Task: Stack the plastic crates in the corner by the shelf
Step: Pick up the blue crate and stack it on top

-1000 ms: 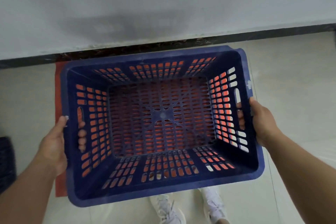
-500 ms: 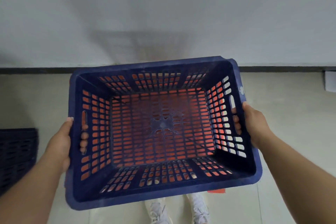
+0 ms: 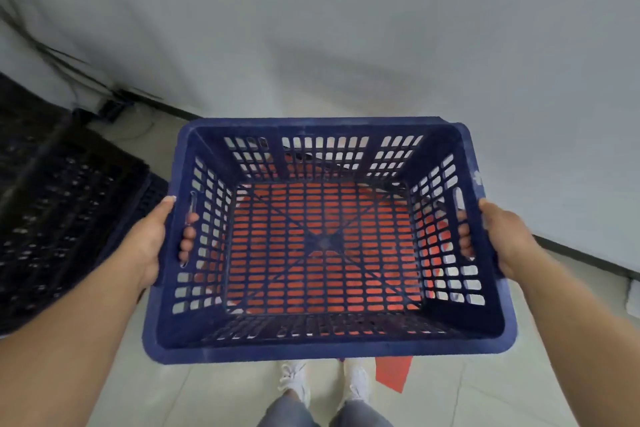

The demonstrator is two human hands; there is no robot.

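Hands gripped the blue crate point(image 3: 325, 243) mid-frame by its side handles, left hand point(image 3: 150, 241) and right hand point(image 3: 504, 239); dark stacked crates point(image 3: 59, 218) lay at left, nearer the left hand.

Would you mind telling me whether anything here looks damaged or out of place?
Only small things: the blue crate has a whitish scuff on its right rim, and a red sheet lies on the floor beneath it. Both hands hold the crate level.
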